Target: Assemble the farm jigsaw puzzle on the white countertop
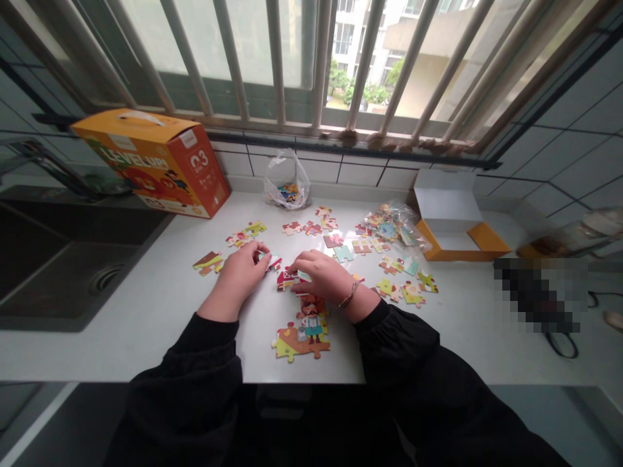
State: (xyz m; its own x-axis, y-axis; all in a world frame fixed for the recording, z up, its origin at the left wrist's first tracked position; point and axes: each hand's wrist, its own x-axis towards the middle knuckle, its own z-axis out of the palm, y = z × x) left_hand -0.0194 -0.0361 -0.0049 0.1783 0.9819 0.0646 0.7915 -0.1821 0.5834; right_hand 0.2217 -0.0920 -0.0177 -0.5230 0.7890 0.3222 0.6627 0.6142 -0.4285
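My left hand (244, 272) is closed, thumb and fingers pinching a jigsaw puzzle piece (275, 261) with red and pale green on it. Just to its right, my right hand (322, 275) bends its fingers over a red barn puzzle piece (286, 279) and seems to grip it; the fingertips partly hide it. Below that hand lies a joined section of puzzle (312, 327) showing a figure in a hat and teal clothing. Several loose pieces lie around, among them a brown and green puzzle piece (208, 263) left of my left hand.
An orange box (195, 172) stands at the back left beside the dark sink (58, 279). Two clear bags, one upright (287, 185) and one flat (392, 224), hold more pieces. An open white and orange box (457, 243) sits at the right, near a blurred dark object (533, 295).
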